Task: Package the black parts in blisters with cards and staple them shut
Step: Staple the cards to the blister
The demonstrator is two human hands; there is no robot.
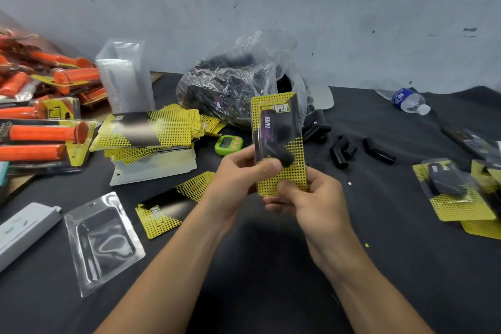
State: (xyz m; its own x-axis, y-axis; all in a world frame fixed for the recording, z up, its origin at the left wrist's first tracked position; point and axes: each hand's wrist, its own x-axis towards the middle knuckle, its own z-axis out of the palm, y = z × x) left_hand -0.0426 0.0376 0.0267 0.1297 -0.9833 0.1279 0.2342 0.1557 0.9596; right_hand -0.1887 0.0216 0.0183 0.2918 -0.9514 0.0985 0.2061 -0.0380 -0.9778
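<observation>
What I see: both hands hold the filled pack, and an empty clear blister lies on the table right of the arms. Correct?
No. In the head view the left hand and right hand hold the filled pack, but the empty clear blister lies left of the arms.

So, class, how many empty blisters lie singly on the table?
1. The blister lies flat at front left, beside a loose card. More are nested in an upright stack at back left, too many to count.

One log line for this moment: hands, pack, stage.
left hand: grips blister pack | right hand: holds its lower end | pack: yellow card and black part inside, upright above table | staples: cannot tell
</observation>
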